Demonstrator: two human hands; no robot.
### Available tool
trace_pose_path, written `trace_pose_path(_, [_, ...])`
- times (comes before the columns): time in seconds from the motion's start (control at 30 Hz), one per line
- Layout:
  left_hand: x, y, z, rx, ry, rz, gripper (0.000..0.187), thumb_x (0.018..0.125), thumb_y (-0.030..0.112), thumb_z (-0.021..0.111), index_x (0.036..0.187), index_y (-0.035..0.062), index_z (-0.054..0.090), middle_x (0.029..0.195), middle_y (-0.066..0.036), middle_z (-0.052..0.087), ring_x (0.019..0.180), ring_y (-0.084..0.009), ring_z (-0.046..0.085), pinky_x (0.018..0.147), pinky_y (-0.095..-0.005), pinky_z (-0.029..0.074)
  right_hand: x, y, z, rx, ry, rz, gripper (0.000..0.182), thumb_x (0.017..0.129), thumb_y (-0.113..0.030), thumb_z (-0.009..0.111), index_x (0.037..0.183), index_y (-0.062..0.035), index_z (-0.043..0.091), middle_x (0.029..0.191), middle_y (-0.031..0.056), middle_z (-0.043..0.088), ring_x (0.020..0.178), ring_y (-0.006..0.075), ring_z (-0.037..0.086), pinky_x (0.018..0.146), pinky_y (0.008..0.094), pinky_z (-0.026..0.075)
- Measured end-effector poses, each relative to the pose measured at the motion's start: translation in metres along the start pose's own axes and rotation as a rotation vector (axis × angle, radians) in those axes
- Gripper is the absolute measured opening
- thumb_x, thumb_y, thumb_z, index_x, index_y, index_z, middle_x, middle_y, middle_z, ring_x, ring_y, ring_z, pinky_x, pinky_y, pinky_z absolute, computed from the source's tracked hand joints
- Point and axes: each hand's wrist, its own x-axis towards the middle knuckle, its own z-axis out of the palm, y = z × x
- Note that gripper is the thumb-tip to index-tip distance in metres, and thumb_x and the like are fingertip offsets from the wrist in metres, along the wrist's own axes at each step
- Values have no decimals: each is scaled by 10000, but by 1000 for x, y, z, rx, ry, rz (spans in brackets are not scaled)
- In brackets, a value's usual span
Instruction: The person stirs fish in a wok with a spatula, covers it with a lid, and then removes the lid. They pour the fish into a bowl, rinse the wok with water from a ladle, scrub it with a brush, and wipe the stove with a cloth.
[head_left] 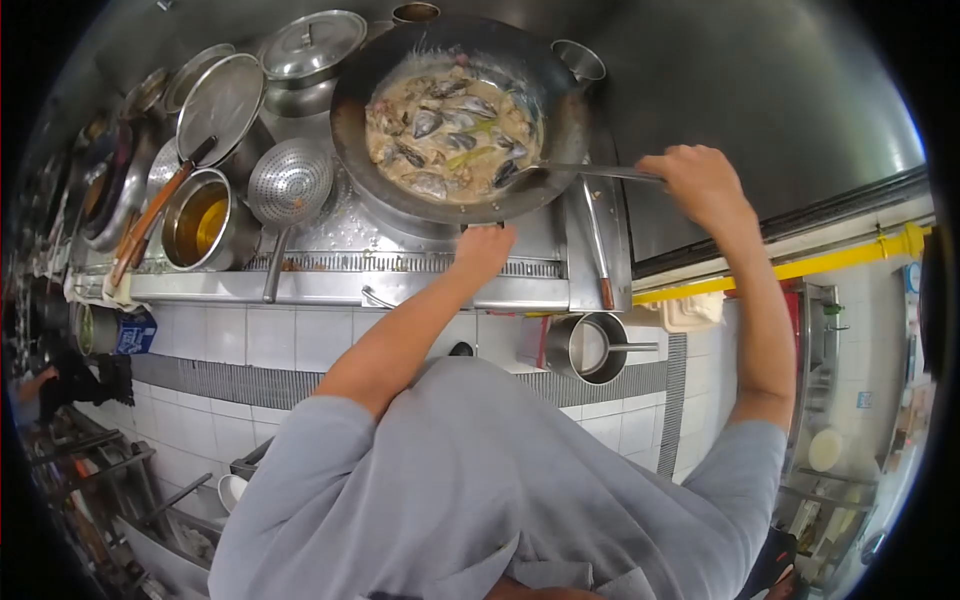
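A large dark wok (560, 120) sits on the steel range, holding mussels in a creamy brown sauce (450, 135) with some green stalks. My left hand (485, 250) is closed at the wok's near side, fingers wrapped round what looks like its handle, mostly hidden by the hand. Off to the right, my right hand (700, 185) grips the end of a long metal ladle (605, 171). Its shaft crosses the wok's right rim, and its head is mostly hidden in the food.
Left of the wok lie a perforated skimmer (290, 183), a pot of yellow oil (205, 225) and a lidded pot (312, 45). A wooden-ended utensil (597, 240) rests right of the wok. Below the range edge is a saucepan (590, 350); a yellow pipe (800, 268) runs right.
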Motion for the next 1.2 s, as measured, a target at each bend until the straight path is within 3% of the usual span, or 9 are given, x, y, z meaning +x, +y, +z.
trace_pose_path(0.1, [1, 1, -12, 68, -4, -17, 122, 893, 183, 569, 880, 74, 623, 775, -125, 689, 728, -296, 702, 645, -442, 553, 12, -26, 26, -96, -4, 33, 307, 878, -104, 544, 1114, -223, 699, 851, 101, 696, 838, 293, 701, 747, 412, 564])
trace_pose_path(0.27, [-23, -28, 5, 92, 78, 56, 124, 861, 213, 610, 837, 93, 625, 761, -120, 697, 694, -286, 700, 629, -429, 550, 35, -58, 80, -15, 125, 85, 281, 856, -81, 596, 1099, -192, 684, 880, 99, 687, 834, 296, 703, 720, 409, 566])
trace_pose_path(0.43, [-37, -29, -57, 124, 65, 21, 169, 885, 253, 603, 789, 114, 614, 671, -113, 669, 643, -290, 679, 571, -421, 510, 56, -41, 123, 100, 186, 183, 278, 867, -101, 584, 1126, -168, 659, 921, 102, 668, 848, 295, 696, 694, 414, 566])
trace_pose_path(0.53, [-29, -51, -12, 70, 288, 83, 182, 867, 268, 631, 769, 119, 593, 588, -106, 626, 570, -299, 645, 550, -425, 488, 78, -26, 147, 34, 270, 190, 305, 885, -105, 548, 1162, -179, 651, 948, 101, 663, 871, 298, 691, 707, 416, 566])
trace_pose_path(0.63, [-48, -44, -73, 100, 253, 50, 159, 837, 228, 655, 762, 118, 568, 555, -84, 604, 520, -293, 613, 543, -420, 481, 100, 13, 169, 44, 268, 112, 378, 877, -72, 530, 1204, -226, 645, 987, 65, 655, 903, 276, 669, 759, 408, 559])
trace_pose_path(0.77, [-46, -62, -52, 75, 264, 84, 163, 822, 193, 666, 750, 114, 543, 543, -64, 586, 514, -280, 600, 529, -403, 473, 130, 50, 186, 58, 317, 40, 456, 845, -26, 539, 1233, -245, 635, 1016, 39, 644, 943, 260, 643, 801, 412, 545])
trace_pose_path(0.93, [-50, -52, -79, 93, 218, 102, 155, 829, 214, 656, 769, 133, 539, 549, -60, 593, 518, -272, 608, 545, -409, 472, 196, 84, 192, 99, 386, -52, 477, 840, -27, 541, 1251, -253, 628, 1069, 37, 641, 1008, 246, 631, 846, 397, 535])
trace_pose_path(1.03, [-33, -35, -38, 121, 216, 39, 157, 838, 218, 654, 775, 133, 537, 558, -56, 596, 512, -277, 606, 535, -410, 475, 207, 77, 216, 100, 478, -70, 458, 852, -66, 543, 1252, -274, 625, 1090, 43, 650, 1027, 245, 638, 838, 403, 537])
trace_pose_path(1.2, [-32, -16, -42, 129, 259, 59, 184, 866, 234, 648, 791, 126, 520, 572, -53, 595, 510, -276, 601, 514, -407, 474, 182, 68, 136, -9, 577, -53, 323, 864, -111, 545, 1112, -255, 691, 946, 27, 667, 890, 249, 664, 747, 403, 543])
